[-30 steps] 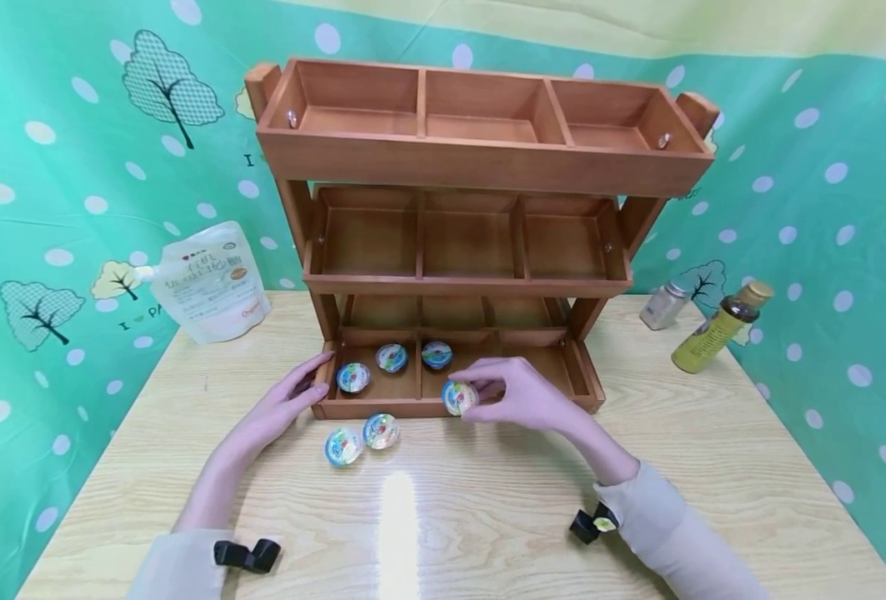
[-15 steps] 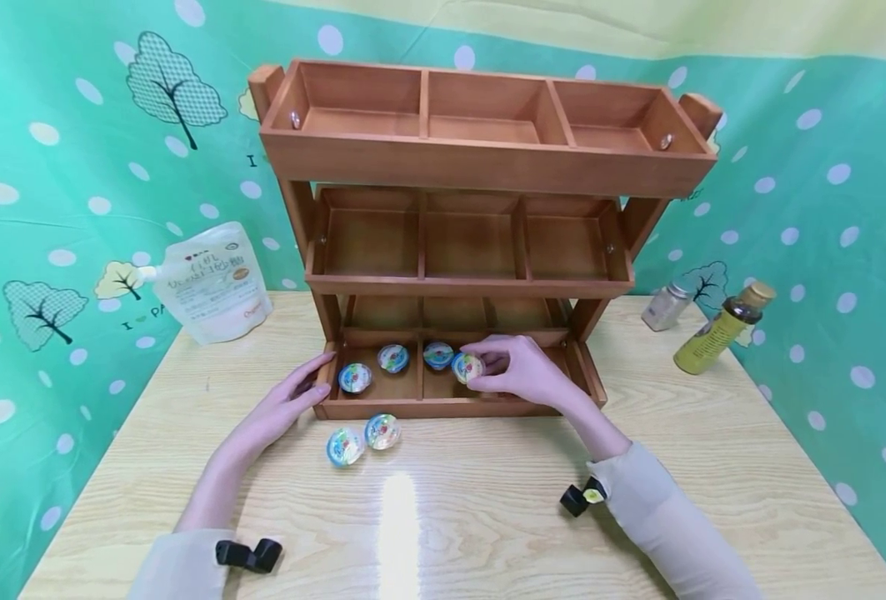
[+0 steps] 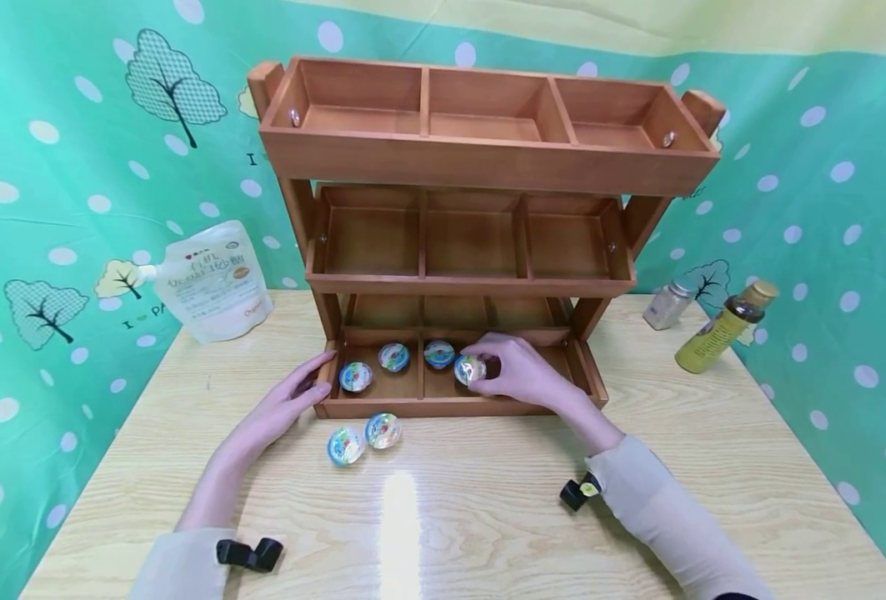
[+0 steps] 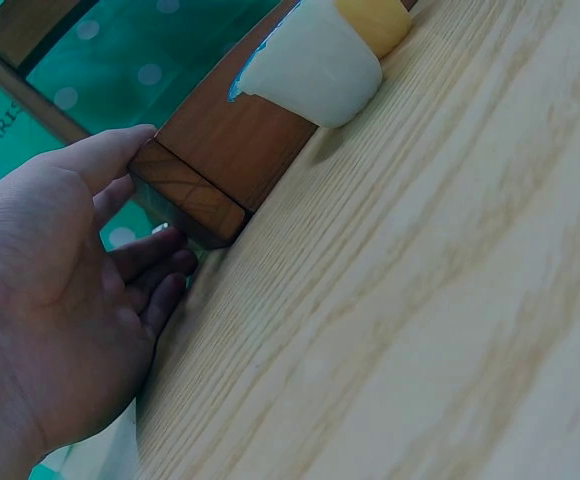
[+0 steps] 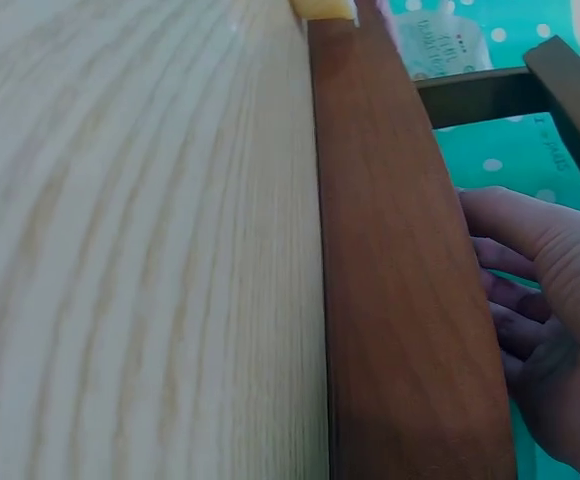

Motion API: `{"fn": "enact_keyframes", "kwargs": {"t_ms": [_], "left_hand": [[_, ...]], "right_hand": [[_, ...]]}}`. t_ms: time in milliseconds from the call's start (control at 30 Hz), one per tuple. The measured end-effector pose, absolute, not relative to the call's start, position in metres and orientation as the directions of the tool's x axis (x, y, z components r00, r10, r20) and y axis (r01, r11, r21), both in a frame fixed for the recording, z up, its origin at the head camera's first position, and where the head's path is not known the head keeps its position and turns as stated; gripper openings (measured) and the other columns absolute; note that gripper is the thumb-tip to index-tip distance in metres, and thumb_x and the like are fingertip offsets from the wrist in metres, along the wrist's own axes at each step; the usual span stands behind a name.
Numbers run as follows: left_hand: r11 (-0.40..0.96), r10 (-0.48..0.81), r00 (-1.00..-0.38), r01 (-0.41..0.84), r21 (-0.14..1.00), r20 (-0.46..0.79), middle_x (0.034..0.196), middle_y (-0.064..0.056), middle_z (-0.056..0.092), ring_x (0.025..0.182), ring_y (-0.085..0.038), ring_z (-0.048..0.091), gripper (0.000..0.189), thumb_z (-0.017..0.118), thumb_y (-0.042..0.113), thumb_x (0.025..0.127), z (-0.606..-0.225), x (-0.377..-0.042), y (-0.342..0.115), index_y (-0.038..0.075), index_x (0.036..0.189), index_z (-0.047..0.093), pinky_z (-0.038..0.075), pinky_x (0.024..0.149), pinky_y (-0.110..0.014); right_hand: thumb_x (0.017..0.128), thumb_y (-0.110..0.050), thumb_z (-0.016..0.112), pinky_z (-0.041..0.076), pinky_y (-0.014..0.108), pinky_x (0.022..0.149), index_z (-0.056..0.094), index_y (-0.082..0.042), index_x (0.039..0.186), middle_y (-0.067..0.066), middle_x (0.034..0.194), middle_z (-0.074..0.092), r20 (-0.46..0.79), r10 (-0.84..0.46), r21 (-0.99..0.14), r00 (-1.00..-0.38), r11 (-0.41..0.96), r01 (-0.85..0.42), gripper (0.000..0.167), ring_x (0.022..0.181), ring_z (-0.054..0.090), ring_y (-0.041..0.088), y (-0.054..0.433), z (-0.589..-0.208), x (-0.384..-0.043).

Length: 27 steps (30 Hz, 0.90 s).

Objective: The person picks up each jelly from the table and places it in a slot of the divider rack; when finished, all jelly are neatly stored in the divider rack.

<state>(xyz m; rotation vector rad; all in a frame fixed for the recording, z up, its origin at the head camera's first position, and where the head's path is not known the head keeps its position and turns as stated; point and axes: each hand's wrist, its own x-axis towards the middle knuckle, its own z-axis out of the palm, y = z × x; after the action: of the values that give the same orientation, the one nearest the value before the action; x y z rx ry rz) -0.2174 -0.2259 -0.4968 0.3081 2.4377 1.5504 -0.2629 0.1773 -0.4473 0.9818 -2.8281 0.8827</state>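
1. Cup (image 3: 468,369) is being pinched in middle bay (image 3: 439,386) of tray (image 3: 427,408), right hand (image 3: 516,368) clamped on it.
2. Second cup (image 3: 438,354) is being housed in same bay, left of right hand.
3. Tray's left end is being touched by left hand (image 3: 283,405), fingers apart.
4. Two more cups (image 3: 347,446) are being supported by table (image 3: 488,508), right of left hand.

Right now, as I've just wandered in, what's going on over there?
A person's right hand is pinching a small sealed cup at the middle compartment of the bottom tier of a wooden rack; I can't tell whether the cup touches the floor there. Another cup sits beside it, and two cups are in the left compartment. The left hand touches the rack's left end. Two more cups sit on the table in front.
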Motion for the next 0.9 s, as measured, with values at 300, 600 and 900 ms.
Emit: {"fn": "enact_keyframes", "kwargs": {"t_ms": [300, 600, 900], "left_hand": [[0.404, 0.302, -0.949, 0.045, 0.914, -0.087, 0.173, -0.013, 0.019, 0.16, -0.042, 0.017, 0.063, 0.053, 0.039, 0.107, -0.4963, -0.2182, -0.2253, 0.025, 0.164, 0.028, 0.016, 0.127, -0.064], [0.407, 0.303, -0.949, 0.05, 0.912, -0.084, 0.173, -0.013, 0.019, 0.16, -0.042, 0.015, 0.063, 0.052, 0.039, 0.108, -0.4964, -0.2174, -0.2256, 0.025, 0.164, 0.028, 0.015, 0.127, -0.065], [0.409, 0.308, -0.944, 0.016, 0.913, -0.121, 0.174, -0.013, 0.014, 0.16, -0.045, 0.012, 0.065, 0.051, 0.042, 0.108, -0.4964, -0.2153, -0.2266, 0.027, 0.165, 0.024, 0.015, 0.126, -0.067]], "right_hand": [[0.083, -0.026, 0.086, 0.058, 0.032, 0.082, 0.074, -0.012, 0.125, 0.004, 0.113, 0.074, 0.196, -0.599, -0.399, -0.777, 0.675, -0.621, 0.046, 0.096, 0.069, 0.015, 0.1744, -0.4495, -0.2632], [0.086, -0.027, 0.084, 0.06, 0.036, 0.084, 0.074, -0.012, 0.127, 0.005, 0.113, 0.074, 0.152, -0.618, -0.33, -0.771, 0.703, -0.629, 0.045, 0.098, 0.071, 0.018, 0.1715, -0.4503, -0.262], [0.092, -0.026, 0.079, 0.059, 0.039, 0.097, 0.069, -0.009, 0.134, 0.008, 0.128, 0.072, 0.098, -0.658, -0.304, -0.747, 0.695, -0.652, 0.047, 0.115, 0.07, 0.022, 0.1703, -0.4458, -0.259]]}}
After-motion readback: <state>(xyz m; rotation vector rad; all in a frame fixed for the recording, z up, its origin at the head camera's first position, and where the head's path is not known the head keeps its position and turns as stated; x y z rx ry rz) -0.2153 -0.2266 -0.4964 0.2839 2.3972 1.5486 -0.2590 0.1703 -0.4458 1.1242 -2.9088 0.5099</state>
